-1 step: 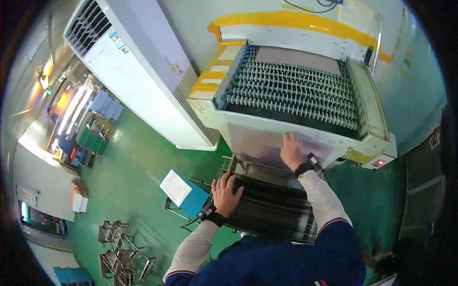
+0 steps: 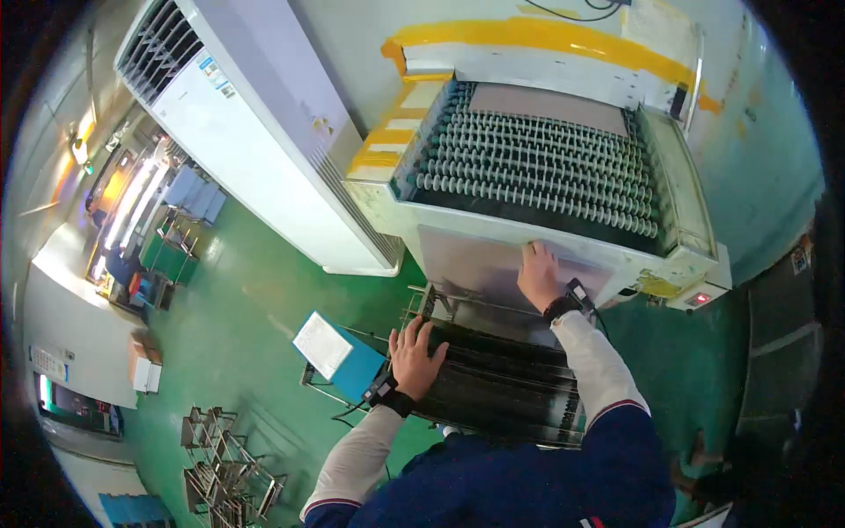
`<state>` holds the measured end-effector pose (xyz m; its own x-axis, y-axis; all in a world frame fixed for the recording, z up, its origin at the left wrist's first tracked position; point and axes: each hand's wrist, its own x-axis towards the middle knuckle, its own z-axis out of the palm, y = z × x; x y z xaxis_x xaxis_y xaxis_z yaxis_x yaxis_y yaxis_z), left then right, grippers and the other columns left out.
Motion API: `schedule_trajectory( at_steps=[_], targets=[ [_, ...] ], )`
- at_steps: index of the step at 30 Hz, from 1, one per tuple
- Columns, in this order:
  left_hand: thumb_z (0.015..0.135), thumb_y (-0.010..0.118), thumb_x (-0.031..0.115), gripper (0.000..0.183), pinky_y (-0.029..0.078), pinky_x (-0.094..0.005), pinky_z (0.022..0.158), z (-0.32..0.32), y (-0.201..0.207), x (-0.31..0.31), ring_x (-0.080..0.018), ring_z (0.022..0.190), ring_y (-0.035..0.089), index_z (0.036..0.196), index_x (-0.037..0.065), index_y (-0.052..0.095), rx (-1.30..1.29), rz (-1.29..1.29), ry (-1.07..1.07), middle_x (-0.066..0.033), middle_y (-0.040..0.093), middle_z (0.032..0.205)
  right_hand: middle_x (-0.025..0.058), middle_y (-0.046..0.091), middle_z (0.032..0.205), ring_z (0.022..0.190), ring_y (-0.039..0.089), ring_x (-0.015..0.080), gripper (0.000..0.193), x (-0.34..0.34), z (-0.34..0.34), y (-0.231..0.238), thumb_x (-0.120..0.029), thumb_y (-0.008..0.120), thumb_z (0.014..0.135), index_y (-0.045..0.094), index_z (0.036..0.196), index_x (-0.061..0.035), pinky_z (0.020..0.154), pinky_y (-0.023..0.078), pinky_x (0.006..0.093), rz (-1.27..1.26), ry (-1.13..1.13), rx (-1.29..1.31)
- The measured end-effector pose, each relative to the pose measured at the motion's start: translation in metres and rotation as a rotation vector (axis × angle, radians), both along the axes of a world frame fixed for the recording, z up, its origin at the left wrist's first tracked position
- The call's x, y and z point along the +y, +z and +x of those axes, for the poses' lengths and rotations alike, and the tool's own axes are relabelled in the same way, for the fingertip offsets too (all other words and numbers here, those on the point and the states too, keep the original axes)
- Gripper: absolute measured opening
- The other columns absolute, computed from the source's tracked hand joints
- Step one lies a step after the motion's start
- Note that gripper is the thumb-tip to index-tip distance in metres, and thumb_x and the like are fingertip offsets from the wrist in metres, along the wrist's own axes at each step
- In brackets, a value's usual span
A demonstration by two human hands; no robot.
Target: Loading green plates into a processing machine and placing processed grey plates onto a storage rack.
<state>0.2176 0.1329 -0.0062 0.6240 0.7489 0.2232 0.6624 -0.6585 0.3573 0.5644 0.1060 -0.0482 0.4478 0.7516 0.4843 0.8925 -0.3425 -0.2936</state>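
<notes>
A flat pinkish-grey panel (image 2: 471, 264) stands upright against the front of the roller machine (image 2: 537, 163). My right hand (image 2: 539, 280) has its fingers bent at the panel's upper edge, gripping it; the thumb is hidden. Below it, a rack holds several dark panels (image 2: 493, 378) set on edge in rows. My left hand (image 2: 414, 359) lies at the rack's left end, fingers spread and holding nothing. Another pinkish-grey panel (image 2: 546, 107) lies flat on the far rollers. Each wrist wears a black strap with a small device.
A blue folder with a white sheet (image 2: 324, 345) lies left of the rack on a metal frame. A tall white air conditioner (image 2: 255, 150) stands left of the machine. Metal racks (image 2: 229, 466) sit on the green floor at lower left. A red-lit switch (image 2: 701, 299) is at the machine's right.
</notes>
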Motion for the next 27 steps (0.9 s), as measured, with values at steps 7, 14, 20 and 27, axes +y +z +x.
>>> schedule_trajectory(
  at_steps=[7, 14, 20, 27],
  targets=[
    [0.093, 0.073, 0.042, 0.056, 0.027, -0.0580, 0.122, 0.001, 0.002, 0.002, -0.0346, 0.134, 0.052, 0.138, 0.011, 0.060, -0.019, 0.033, 0.008, -0.0125, 0.055, 0.147, 0.0151, 0.061, 0.115, 0.112, 0.059, 0.0371, 0.028, 0.000, 0.004, 0.007, -0.007, 0.065, 0.080, 0.066, 0.108, -0.0023, 0.092, 0.047, 0.0516, -0.035, 0.011, -0.005],
    [0.091, 0.075, 0.038, 0.059, 0.025, -0.0596, 0.122, 0.000, 0.002, 0.002, -0.0361, 0.137, 0.049, 0.139, 0.008, 0.059, -0.012, 0.011, 0.000, -0.0135, 0.053, 0.148, 0.0148, 0.062, 0.109, 0.109, 0.058, 0.0387, 0.014, 0.013, 0.013, 0.005, -0.007, 0.065, 0.081, 0.069, 0.094, -0.0051, 0.086, 0.046, 0.0520, -0.064, -0.001, -0.015],
    [0.092, 0.074, 0.038, 0.059, 0.024, -0.0594, 0.123, 0.000, 0.004, 0.002, -0.0362, 0.138, 0.049, 0.140, 0.008, 0.058, -0.011, -0.012, 0.006, -0.0136, 0.053, 0.149, 0.0199, 0.068, 0.108, 0.109, 0.064, 0.0395, 0.024, 0.008, 0.005, 0.016, -0.013, 0.071, 0.081, 0.070, 0.101, 0.0004, 0.088, 0.052, 0.0547, -0.180, 0.071, 0.028],
    [0.090, 0.075, 0.041, 0.058, 0.027, -0.0566, 0.122, 0.000, 0.003, 0.000, -0.0335, 0.134, 0.053, 0.138, 0.011, 0.061, -0.021, 0.045, 0.007, -0.0123, 0.056, 0.146, 0.0205, 0.071, 0.083, 0.085, 0.071, 0.0438, 0.012, 0.010, 0.007, 0.004, -0.017, 0.070, 0.085, 0.071, 0.086, -0.0048, 0.077, 0.055, 0.0584, -0.349, 0.192, 0.216]
  ],
)
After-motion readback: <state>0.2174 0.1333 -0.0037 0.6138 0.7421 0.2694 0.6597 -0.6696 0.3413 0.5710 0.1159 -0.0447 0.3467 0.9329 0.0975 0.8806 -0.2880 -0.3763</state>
